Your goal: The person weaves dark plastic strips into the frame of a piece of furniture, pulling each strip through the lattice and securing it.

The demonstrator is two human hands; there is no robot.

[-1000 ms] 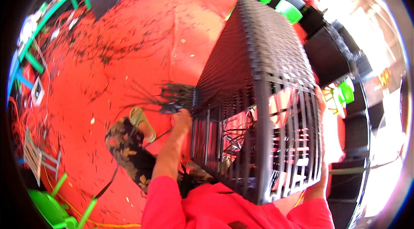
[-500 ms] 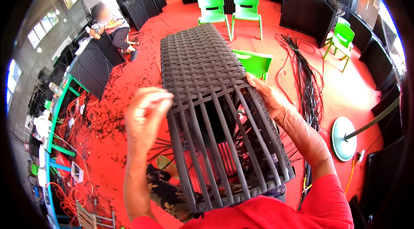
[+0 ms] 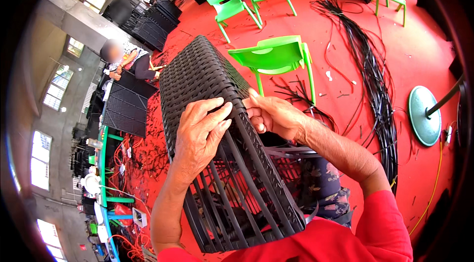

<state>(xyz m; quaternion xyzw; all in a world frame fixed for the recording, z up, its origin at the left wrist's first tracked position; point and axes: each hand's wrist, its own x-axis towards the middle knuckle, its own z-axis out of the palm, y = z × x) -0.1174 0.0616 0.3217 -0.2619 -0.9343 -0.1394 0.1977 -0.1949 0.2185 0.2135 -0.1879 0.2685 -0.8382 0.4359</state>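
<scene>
A black, half-woven wicker frame (image 3: 197, 74) is tilted across my lap. Its far part is covered in tight weave, and bare parallel bars (image 3: 242, 163) run along the near part. My left hand (image 3: 197, 138) lies over the near edge of the weave, its fingers bent but apart and their tips by the top rail. On the frame's right side, my right hand (image 3: 274, 116) is closed in a pinch against the rail. Whatever sits between those fingertips is too small to make out. A thin dark strip (image 3: 312, 212) curves out near the frame's lower right corner.
Just beyond the frame stands a green plastic chair (image 3: 276, 54), with two more behind it. A long bundle of black strips (image 3: 368, 74) lies on the red floor (image 3: 340, 89). At right is a round stand base (image 3: 424, 114); at far left, a seated person (image 3: 131, 59) holds a dark panel.
The frame has turned, bringing more of its right side into view. My left hand has come down onto the weave's edge, and my right hand has closed. The head view has swung.
</scene>
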